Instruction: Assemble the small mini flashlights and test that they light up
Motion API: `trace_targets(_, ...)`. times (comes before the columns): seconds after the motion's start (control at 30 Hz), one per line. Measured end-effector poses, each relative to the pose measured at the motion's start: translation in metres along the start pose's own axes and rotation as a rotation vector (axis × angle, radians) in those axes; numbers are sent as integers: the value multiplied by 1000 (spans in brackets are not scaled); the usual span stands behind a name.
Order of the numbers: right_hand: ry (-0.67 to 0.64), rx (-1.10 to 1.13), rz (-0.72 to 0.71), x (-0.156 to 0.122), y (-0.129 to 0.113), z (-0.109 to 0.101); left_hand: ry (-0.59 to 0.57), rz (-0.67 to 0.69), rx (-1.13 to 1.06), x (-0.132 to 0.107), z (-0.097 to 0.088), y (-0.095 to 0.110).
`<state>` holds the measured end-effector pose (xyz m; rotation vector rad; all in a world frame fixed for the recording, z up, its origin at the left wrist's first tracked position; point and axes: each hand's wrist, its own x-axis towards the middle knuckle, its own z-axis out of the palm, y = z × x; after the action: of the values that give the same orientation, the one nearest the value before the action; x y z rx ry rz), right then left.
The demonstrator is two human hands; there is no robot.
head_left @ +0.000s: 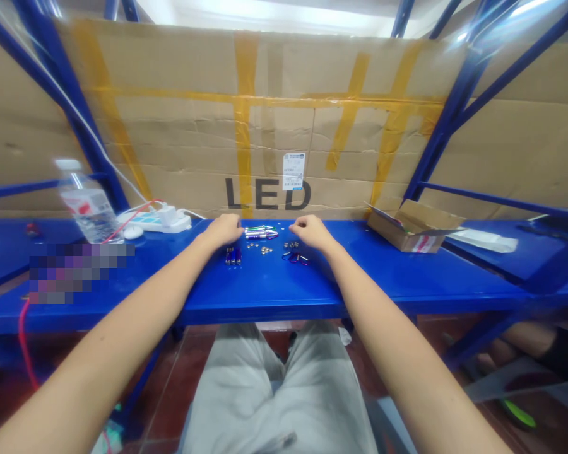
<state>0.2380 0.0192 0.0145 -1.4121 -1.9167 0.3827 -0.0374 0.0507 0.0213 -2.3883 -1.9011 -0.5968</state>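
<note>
My left hand (224, 231) rests on the blue table with its fingers curled, right beside the left end of a stack of shiny slim metal tubes (261, 232). My right hand (311, 231) is closed, thumb and fingers drawn together, a little right of those tubes; whatever either hand may hold is hidden. Short blue cylinders with silver ends (233, 255) lie in a row below my left hand. Several tiny metal pieces (266, 250) are scattered in the middle, with another small cluster (291, 244) near my right hand. Below that cluster lie blue and reddish clips (296, 258), resembling small carabiners.
An open cardboard box (409, 233) stands at the right, with a white strip (487, 239) beside it. On the left are a water bottle (88, 205) and a white power strip (156, 219). Behind the table (265, 290) rises a large cardboard panel (194, 139). Another person's leg (520, 340) shows lower right.
</note>
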Motion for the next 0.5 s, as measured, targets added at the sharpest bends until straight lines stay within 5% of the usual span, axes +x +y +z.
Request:
trace_targets(0.17,3,-4,-32,-2,-3,2,-48,354,-93,8,24,16)
trace_targets(0.37,-21,-16,-67,-2,-3,8,-142,312,-74,16,31,24)
trace_targets(0.5,-42,-9,-111,-1,-3,12,-73,341,-73,11,26,24)
